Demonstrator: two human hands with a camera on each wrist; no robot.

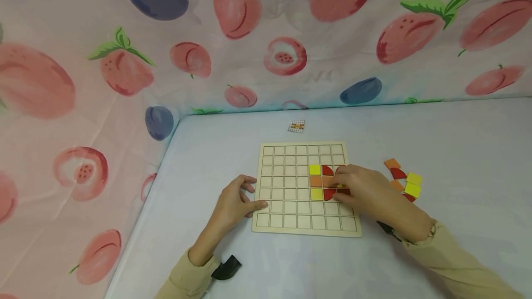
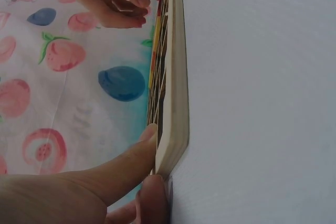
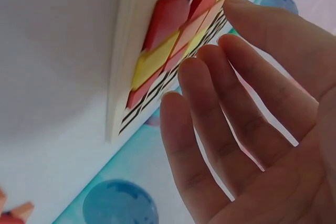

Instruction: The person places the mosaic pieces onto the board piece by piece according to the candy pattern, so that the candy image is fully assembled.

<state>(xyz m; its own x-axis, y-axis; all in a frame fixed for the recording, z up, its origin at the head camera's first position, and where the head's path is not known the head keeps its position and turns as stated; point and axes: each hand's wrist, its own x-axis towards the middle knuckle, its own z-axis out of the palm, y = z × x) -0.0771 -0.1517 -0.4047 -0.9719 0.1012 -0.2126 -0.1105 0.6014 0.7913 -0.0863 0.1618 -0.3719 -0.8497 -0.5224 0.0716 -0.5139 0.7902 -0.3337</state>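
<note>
Board (image 1: 284,182): pale wood grid, flat on table (image 1: 208,156), set in from the far & left edges; we see it w/ one side abt parallel to far edge.
L grip (image 1: 235,200): we pinch board's left rim, thumb on top, other fingers at the side & under.
R grip (image 1: 365,191): we have it relaxed over board's right part, fingers apart from thumb; can't tell if fingertips touch any pc.
Set tiles (image 1: 316,182): yellow, orange & red pcs in cells on board's right half, incl. red qtr-circles; some partly hid by R grip.
Loose tiles (image 1: 414,178): orange, yellow & red pcs on table, right of board, close tog., some overlapping.
Card (image 1: 296,126): small, grid-printed, on table btwn board & far edge.
Sleeves (image 1: 453,257): beige, both our arms.
Cloth (image 1: 249,73): fruit print, rises behind table's far edge & along left edge.
</note>
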